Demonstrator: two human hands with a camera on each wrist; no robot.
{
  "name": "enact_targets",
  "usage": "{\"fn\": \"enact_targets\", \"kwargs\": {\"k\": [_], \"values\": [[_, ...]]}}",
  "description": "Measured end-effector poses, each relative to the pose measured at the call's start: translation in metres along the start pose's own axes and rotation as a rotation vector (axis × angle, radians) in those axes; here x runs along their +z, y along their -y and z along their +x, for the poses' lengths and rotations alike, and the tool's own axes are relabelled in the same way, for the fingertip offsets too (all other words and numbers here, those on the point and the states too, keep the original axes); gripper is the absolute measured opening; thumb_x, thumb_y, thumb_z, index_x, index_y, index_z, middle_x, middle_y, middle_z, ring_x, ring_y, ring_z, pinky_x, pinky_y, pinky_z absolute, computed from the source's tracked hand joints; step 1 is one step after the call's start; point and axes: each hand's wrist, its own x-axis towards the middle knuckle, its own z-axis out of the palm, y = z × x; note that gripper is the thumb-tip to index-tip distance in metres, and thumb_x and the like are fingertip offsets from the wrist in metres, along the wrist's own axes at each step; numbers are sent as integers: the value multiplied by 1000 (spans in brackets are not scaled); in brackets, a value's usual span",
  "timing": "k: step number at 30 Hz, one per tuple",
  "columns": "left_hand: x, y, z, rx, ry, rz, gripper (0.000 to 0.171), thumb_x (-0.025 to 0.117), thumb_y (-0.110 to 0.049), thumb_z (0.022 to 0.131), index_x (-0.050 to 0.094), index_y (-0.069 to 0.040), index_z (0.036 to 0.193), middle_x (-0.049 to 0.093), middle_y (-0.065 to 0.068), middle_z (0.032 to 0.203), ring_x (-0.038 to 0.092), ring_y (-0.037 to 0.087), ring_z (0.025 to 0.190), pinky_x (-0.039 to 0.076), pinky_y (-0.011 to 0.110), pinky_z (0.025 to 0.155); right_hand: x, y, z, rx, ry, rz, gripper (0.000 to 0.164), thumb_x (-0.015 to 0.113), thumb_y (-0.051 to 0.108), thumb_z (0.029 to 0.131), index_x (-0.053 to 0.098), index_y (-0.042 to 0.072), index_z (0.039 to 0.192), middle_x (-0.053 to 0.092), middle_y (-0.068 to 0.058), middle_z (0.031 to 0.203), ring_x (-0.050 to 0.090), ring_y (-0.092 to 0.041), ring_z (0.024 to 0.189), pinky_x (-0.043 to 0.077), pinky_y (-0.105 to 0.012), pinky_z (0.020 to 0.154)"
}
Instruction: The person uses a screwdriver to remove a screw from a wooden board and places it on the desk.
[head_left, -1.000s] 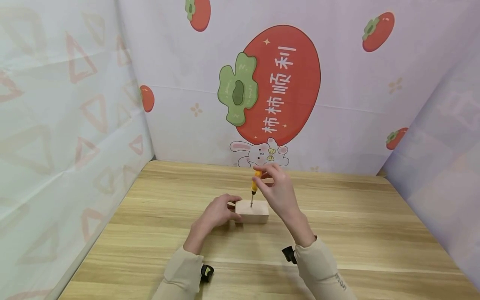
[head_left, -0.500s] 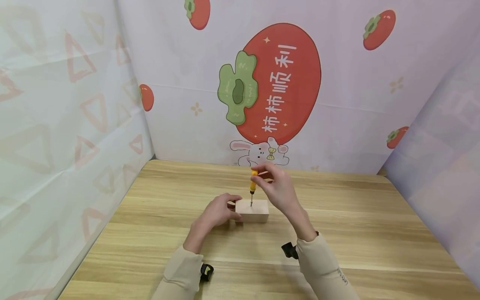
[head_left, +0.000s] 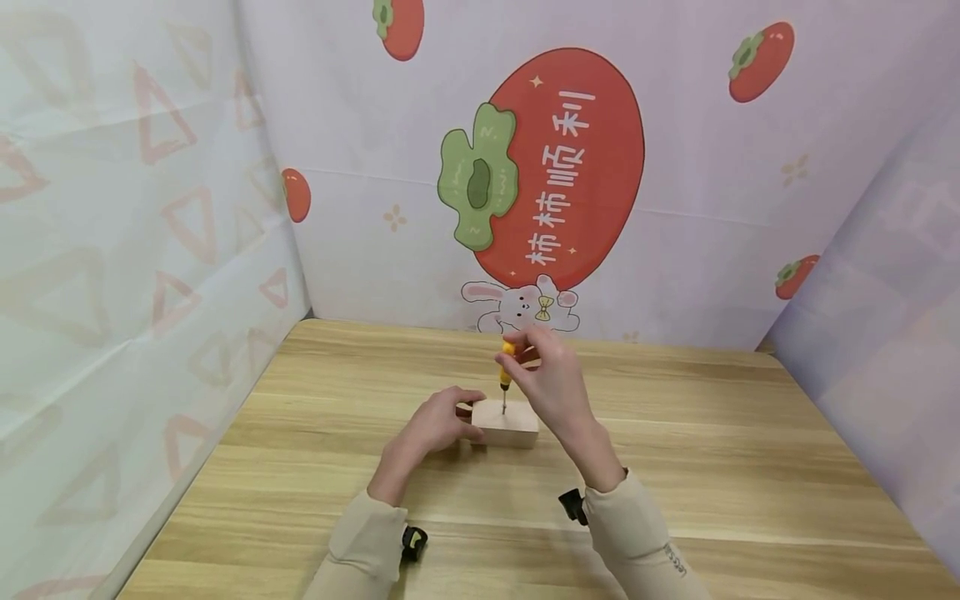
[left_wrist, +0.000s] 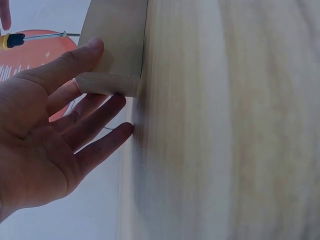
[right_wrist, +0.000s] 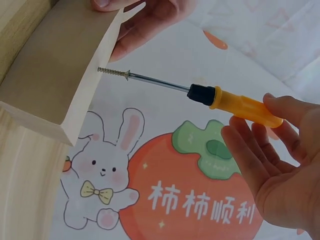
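Note:
A pale wooden block point(head_left: 495, 435) lies on the table, its left end held by my left hand point(head_left: 437, 423). In the left wrist view the thumb point(left_wrist: 85, 56) presses the near face and the fingers reach round the far side. A screw point(right_wrist: 113, 72) stands in the block's top face, most of its thread exposed. The tip of a screwdriver point(right_wrist: 240, 106), with yellow handle and black collar, meets the screw head. My right hand point(head_left: 553, 379) pinches the upper end of that handle between thumb and fingers. Driver and screw are roughly in line, nearly upright.
The wood-grain table point(head_left: 720, 467) runs out to both sides. A printed cloth point(head_left: 360, 250) with persimmons and a rabbit hangs behind its back edge, and further cloths hang at left and right. Dark wrist mounts point(head_left: 414, 543) sit at both sleeves.
The top of the screwdriver has leaned slightly left, and my right hand and wrist have shifted a little with it. My left hand and the block stay in place.

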Motion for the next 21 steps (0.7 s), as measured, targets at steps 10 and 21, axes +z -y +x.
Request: {"fn": "enact_targets", "kwargs": {"k": [10, 21], "values": [[1, 0, 1, -18, -6, -11, 64, 86, -23, 77, 62, -13, 135, 61, 8, 132, 66, 23, 112, 52, 43, 98, -7, 2, 0, 23, 30, 54, 19, 75, 8, 87, 70, 6, 105, 68, -7, 95, 71, -19, 80, 61, -27, 72], [3, -1, 0, -30, -16, 3, 63, 86, -21, 77, 62, -13, 135, 60, 9, 134, 66, 23, 111, 53, 43, 96, 1, -5, -5, 11, 14, 104, 22, 70, 4, 91, 71, 7, 112, 66, -8, 100, 70, -21, 86, 60, -24, 66]]}}
